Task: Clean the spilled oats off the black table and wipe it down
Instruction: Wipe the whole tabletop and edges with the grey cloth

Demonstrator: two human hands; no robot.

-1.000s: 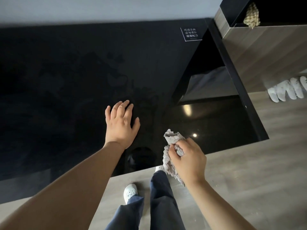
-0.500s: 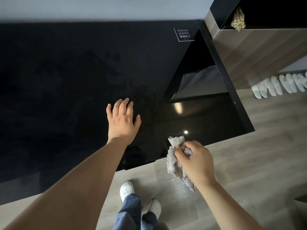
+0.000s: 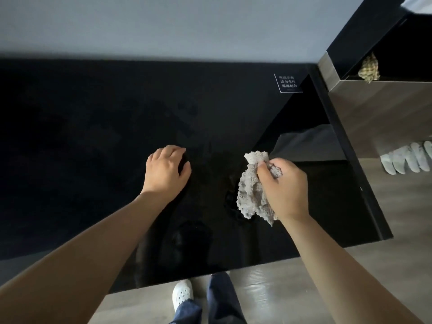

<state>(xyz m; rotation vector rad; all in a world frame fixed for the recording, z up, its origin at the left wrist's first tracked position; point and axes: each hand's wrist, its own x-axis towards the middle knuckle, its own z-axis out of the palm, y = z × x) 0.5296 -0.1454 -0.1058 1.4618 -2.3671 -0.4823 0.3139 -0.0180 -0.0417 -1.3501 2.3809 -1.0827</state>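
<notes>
Table: a glossy black table [image 3: 93, 136] fills most of the view, with its far edge against a grey wall [image 3: 163, 24] and its front edge nearest the person.
Left hand: the left hand [image 3: 167, 170] lies on the surface about midway between the far and front edges. Its fingers are curled under with the knuckles raised, and nothing shows in its grasp.
Right hand: the right hand [image 3: 284, 185] is over the right half of the surface, near the left hand but apart from it. Its fingers and thumb are clamped round a cloth.
Cloth: the cloth [image 3: 251, 195] is a bunched grey-beige rag. One tuft sticks up past the knuckles and the rest hangs below the palm, well inside the right edge. Whether it touches the surface cannot be told; a dark reflection sits just under it.
Sign: a small dark card with white lettering [image 3: 288, 83] sits at the far right corner; the text is too small to read.
Beside the table: a wood-fronted shelf unit [image 3: 385, 113] stands past the right edge, with a pale woven object [image 3: 369, 69] in its dark opening.
Floor: wood-look floor [image 3: 350, 277] with white slippers [image 3: 406, 160] in a row by the unit.
Person: one white shoe [image 3: 182, 294] and blue trousers [image 3: 224, 298] show below the front edge.
</notes>
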